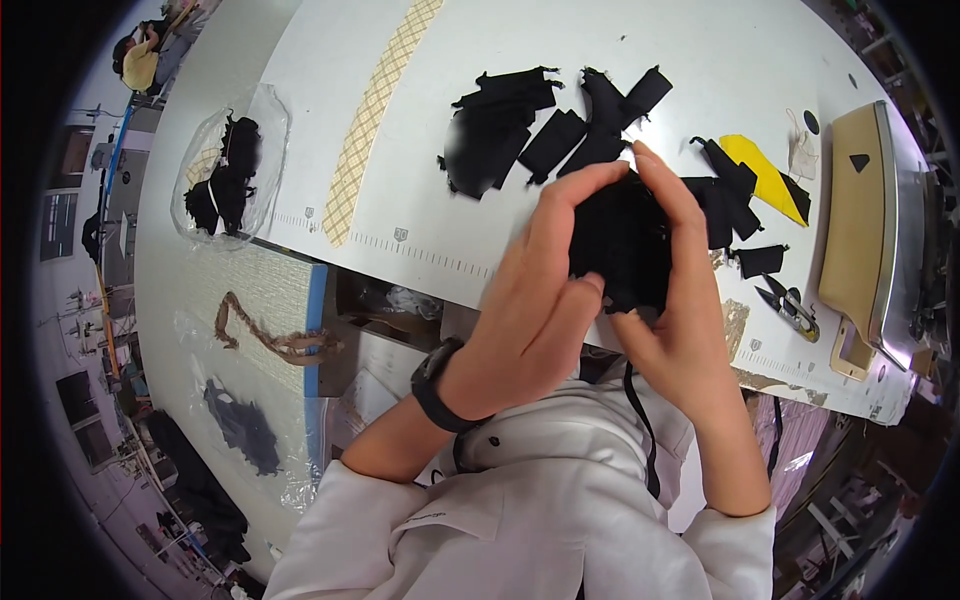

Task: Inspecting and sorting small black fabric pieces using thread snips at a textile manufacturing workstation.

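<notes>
Both of my hands are raised over the front edge of the white table and hold a black fabric piece (620, 240) between them. My left hand (535, 300), with a dark watch on its wrist, grips its left side, and the fingertips curl against the cloth. Around its right side my right hand (685, 300) is wrapped, thumb at the bottom and fingers over the top. Behind the hands lie several black fabric pieces (485, 150) with frayed ends, and more black pieces (730, 205) sit just to the right. The lower face of the held cloth is hidden.
Thread snips (790, 308), a yellow-and-black fabric piece (765, 180) and a beige machine (860, 210) are on the right. A plaid strip (365, 145) runs across the tabletop. On the left are a clear plastic bag (270, 130) of black scraps and a brown cord (265, 328).
</notes>
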Motion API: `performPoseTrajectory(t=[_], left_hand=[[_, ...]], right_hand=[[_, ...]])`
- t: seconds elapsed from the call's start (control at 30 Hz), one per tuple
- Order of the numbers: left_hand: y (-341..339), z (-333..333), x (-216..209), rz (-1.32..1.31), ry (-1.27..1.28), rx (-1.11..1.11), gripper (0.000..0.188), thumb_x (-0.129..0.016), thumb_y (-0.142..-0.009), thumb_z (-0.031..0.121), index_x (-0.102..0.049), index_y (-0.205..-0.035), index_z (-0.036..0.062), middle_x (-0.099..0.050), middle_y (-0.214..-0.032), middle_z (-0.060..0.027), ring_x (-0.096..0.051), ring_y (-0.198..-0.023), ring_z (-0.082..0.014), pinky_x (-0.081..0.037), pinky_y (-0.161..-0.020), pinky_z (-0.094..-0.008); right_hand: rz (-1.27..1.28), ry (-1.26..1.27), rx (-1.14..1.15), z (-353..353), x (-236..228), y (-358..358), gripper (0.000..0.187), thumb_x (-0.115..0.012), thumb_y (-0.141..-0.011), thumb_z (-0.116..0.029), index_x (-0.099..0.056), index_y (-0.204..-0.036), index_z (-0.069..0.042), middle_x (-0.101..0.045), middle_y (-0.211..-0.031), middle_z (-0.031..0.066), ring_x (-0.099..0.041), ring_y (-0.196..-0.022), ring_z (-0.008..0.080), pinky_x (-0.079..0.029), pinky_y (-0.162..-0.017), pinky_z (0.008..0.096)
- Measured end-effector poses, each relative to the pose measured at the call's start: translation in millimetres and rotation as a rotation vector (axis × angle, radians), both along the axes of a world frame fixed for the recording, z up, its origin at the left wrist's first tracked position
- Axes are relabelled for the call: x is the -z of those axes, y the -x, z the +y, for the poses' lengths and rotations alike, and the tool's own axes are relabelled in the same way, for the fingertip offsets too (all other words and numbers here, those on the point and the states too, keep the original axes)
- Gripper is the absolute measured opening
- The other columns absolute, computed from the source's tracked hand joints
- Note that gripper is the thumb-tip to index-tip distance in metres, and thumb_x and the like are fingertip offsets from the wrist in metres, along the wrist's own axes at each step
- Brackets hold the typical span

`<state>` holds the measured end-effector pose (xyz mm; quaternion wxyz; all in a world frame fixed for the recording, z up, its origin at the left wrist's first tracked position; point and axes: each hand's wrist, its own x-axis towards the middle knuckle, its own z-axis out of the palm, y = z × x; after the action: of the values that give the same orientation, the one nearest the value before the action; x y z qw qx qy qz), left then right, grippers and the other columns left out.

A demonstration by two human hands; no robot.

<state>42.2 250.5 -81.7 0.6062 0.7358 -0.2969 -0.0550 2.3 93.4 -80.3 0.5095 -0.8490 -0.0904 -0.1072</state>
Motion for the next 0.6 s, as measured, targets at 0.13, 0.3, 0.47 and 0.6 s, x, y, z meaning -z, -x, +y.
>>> performPoseTrajectory(t=[0.13, 0.3, 0.47, 0.6], left_hand=[[3.9, -16.5, -2.5, 0.255, 0.292, -0.132, 0.055, -0.037, -0.092, 0.017, -0.033, -0.141, -0.0077, -0.045, -0.136, -0.0209, -0.045, -0.127, -0.0276, -0.031, -0.111, -0.0382], [3.4, -26.3, -3.3, 0.398, 0.489, -0.238, 0.057, -0.033, -0.095, 0.027, -0.031, -0.143, -0.0058, -0.038, -0.14, -0.0173, -0.044, -0.124, -0.025, -0.031, -0.109, -0.0368], [1.4, -27.6, 0.8, 0.232, 0.303, -0.184, 0.056, -0.033, -0.097, 0.024, -0.027, -0.144, -0.0069, -0.032, -0.144, -0.0214, -0.042, -0.125, -0.0308, -0.034, -0.107, -0.0406], [-2.8, -8.7, 4.5, 0.064, 0.155, -0.089, 0.063, -0.049, -0.09, 0.018, -0.028, -0.143, -0.0082, -0.03, -0.144, -0.0259, -0.04, -0.128, -0.0372, -0.033, -0.108, -0.0443]], right_hand=[[0.054, -0.118, -0.061, 7.8, -0.7, -3.3, 0.092, -0.054, -0.062, 0.011, -0.03, -0.15, -0.004, -0.039, -0.145, 0.0157, -0.039, -0.137, 0.0318, -0.029, -0.116, 0.0385], [-0.007, -0.014, -0.048, 12.1, -1.2, -3.5, 0.09, -0.057, -0.063, 0.008, -0.03, -0.148, -0.004, -0.036, -0.144, 0.0167, -0.036, -0.138, 0.0335, -0.029, -0.115, 0.0402], [-0.061, 0.019, -0.039, 12.6, -5.6, -5.9, 0.088, -0.057, -0.063, 0.014, -0.031, -0.146, -0.002, -0.037, -0.14, 0.0229, -0.04, -0.129, 0.0434, -0.044, -0.102, 0.0445], [0.059, 0.074, -0.081, -3.1, -11.5, -5.2, 0.083, -0.059, -0.062, 0.012, -0.04, -0.141, -0.005, -0.042, -0.135, 0.0199, -0.045, -0.124, 0.0405, -0.048, -0.095, 0.0408]])
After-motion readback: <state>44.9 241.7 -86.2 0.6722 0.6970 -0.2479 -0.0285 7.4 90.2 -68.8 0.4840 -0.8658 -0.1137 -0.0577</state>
